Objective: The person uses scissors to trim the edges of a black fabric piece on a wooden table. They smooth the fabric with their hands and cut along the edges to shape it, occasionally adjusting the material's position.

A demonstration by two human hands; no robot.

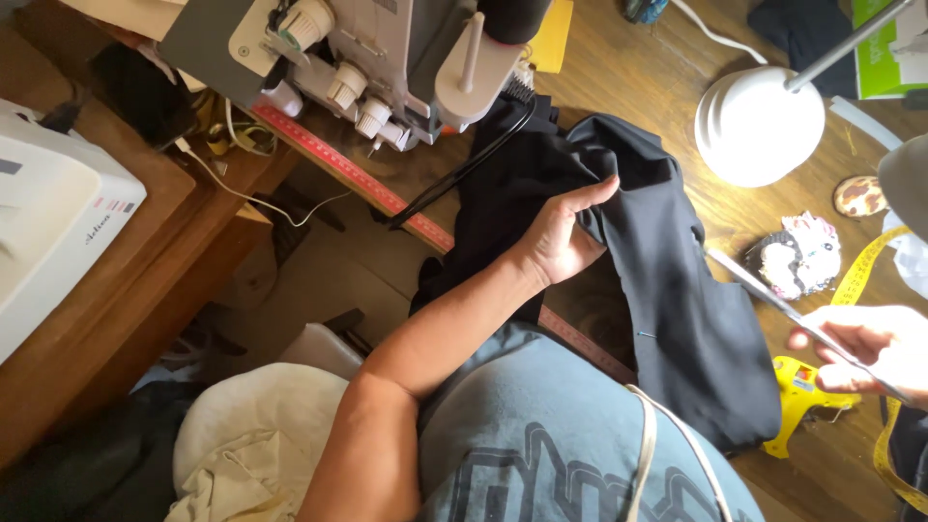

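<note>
My left hand (565, 237) grips a fold of black fabric (677, 309) that lies across the wooden table and hangs over its edge onto my lap. My right hand (875, 348), at the right edge of the view, holds a pair of long silver scissors (764, 290) whose blades point up and left toward the cloth. The scissor tips sit just beside the right border of the fabric. A blue-headed pin (646, 334) is stuck in the cloth lower down.
A white overlock sewing machine (387, 58) stands at the back, with a lit white desk lamp (759, 126) to its right. A yellow measuring tape (870, 266), a yellow glue gun (797, 396) and a small patch (797, 256) lie on the table. A red ruler strip (358, 174) runs along the table edge.
</note>
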